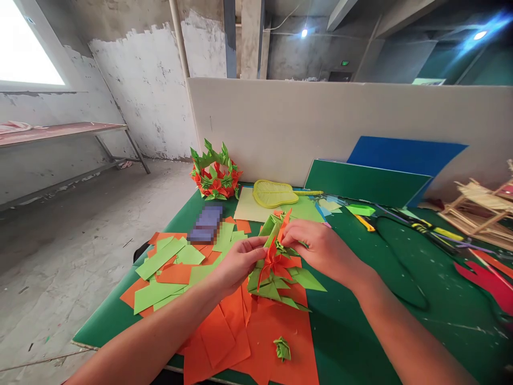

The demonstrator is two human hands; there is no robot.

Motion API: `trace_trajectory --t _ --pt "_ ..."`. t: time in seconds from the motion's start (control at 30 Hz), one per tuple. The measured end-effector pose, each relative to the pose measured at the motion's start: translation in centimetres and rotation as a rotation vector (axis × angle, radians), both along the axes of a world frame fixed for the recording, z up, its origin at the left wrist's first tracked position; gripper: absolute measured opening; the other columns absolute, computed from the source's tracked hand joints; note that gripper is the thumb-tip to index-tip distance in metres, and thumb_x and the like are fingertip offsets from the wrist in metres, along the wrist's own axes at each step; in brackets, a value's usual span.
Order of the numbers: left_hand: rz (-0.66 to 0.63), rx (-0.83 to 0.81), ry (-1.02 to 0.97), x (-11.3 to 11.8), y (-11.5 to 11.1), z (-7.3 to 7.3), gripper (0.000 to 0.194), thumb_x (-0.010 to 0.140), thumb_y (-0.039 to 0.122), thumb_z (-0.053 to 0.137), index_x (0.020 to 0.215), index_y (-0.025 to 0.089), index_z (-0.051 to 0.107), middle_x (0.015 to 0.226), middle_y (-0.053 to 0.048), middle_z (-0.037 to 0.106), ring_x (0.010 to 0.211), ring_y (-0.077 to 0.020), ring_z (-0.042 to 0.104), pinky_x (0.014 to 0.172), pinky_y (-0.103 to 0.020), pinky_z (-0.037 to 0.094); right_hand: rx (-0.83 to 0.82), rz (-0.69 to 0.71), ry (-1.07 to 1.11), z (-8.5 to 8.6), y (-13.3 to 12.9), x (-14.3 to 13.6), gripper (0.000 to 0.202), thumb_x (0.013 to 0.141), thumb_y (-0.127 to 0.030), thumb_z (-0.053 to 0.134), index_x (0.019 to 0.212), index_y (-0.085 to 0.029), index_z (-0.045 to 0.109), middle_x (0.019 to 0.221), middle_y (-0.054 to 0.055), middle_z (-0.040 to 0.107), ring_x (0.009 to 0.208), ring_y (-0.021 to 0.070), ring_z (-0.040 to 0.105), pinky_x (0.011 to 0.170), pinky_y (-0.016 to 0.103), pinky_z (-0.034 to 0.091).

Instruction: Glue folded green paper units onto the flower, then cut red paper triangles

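Both hands are at an origami piece (274,264) of folded green paper with orange paper flowers, standing over orange sheets. My left hand (244,259) pinches its upper left side, thumb and forefinger pressed together near an orange flower. On the upper right, my right hand (315,243) has its fingers closed at another orange flower by the top; the fingertips partly cover what they grip. A small folded green paper piece (282,348) lies in front on an orange sheet (298,326).
Loose green and orange paper strips (168,259) and a blurred phone-like object (206,224) lie left. Behind stand a finished-looking paper ring (216,176) and a yellow fan (276,193). A cutter (364,223), red paper (491,286) and a bamboo model (481,214) sit right.
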State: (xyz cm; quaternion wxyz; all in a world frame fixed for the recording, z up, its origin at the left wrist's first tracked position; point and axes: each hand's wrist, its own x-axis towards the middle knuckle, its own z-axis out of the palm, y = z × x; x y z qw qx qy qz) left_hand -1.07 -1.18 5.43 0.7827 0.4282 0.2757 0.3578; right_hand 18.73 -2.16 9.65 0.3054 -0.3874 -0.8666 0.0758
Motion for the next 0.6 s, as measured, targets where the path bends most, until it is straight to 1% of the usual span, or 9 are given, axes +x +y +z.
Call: trace_trajectory --t 0.17,0.4,0.6 --pt "0.011 -0.03 -0.016 -0.1 0.15 -0.07 0.044 0.072 0.024 0.075 0.114 0.013 0.068 0.092 -0.012 0.074 0.076 -0.02 0.071 0.068 -0.026 0.054 0.016 0.004 -0.001 0.12 -0.03 -0.01 0.019 0.088 -0.007 0.051 0.077 -0.019 0.061 0.081 0.002 0.065 0.077 0.0153 0.06 0.068 0.028 0.047" --pt "-0.021 -0.056 -0.046 -0.24 0.34 -0.19 0.036 0.074 0.019 0.072 0.109 0.013 0.07 0.093 -0.011 0.074 0.077 -0.0194 0.071 0.072 -0.026 0.055 0.123 0.137 -0.113 0.3 0.1 0.61 0.026 0.084 0.0 0.045 0.084 -0.019 0.063 0.09 0.006 0.069 0.086 0.0184 0.063 0.073 0.032 0.052" --pt "-0.029 -0.06 -0.043 -0.12 0.31 -0.25 0.036 0.074 0.019 0.073 0.109 0.013 0.07 0.095 -0.012 0.074 0.08 -0.0203 0.071 0.073 -0.027 0.055 0.151 0.142 -0.179 0.5 -0.04 0.92 0.029 0.084 -0.001 0.042 0.086 -0.019 0.064 0.097 0.008 0.07 0.09 0.0187 0.064 0.074 0.032 0.054"
